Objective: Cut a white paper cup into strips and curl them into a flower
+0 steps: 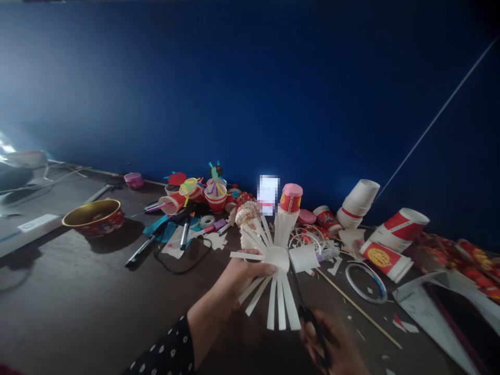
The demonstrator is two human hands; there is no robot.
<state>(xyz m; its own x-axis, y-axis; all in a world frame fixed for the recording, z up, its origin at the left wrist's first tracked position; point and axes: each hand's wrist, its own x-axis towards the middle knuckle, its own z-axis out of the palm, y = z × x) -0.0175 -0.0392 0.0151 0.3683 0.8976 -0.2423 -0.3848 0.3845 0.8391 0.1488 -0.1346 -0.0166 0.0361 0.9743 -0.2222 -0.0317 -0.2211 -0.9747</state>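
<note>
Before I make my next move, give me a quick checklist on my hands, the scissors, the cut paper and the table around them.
1. Left hand holding the cut paper, thumb at its round middle: ok.
2. Right hand gripping the scissors by the handles: ok.
3. Left thumb apart from the blades: ok.
4. Blades open or shut: cannot tell.
5. Bowl away from both hands: ok.
6. Table free of scraps: not ok, bits lie to the right.
</note>
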